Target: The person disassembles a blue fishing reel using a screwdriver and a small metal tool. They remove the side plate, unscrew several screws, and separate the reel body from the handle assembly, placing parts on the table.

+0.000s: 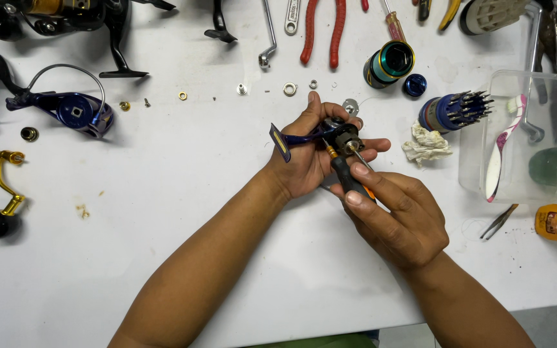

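Two hands, left hand (307,158) cradling metal reel body (340,134), right hand (398,216) pinching slim screwdriver (349,177)

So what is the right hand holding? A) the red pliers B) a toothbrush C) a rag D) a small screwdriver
D: the right hand pinches a small screwdriver with a black and orange handle, its tip at the reel part in the left hand.

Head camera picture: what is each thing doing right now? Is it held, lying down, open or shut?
Left hand: gripping the reel body.
Reel body: held above the table, blue foot pointing left.
Right hand: gripping the screwdriver.
Screwdriver: tip at the reel body.
Pliers: lying, handles apart.
Plastic box: open, toothbrush inside.
Tweezers: lying, tips apart.
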